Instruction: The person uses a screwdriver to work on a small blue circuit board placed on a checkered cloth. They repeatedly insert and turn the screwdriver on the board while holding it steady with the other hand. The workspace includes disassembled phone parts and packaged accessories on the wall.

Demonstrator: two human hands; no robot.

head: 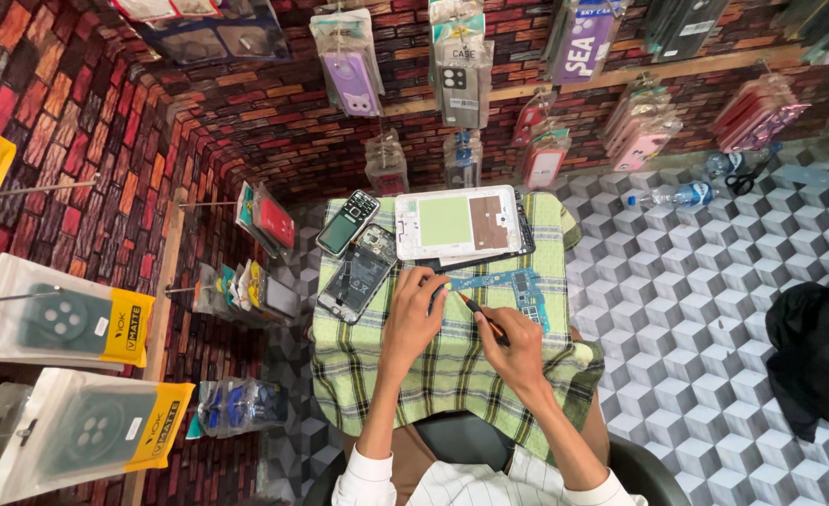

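cased phones hanging | water bottle | scissors | black bag
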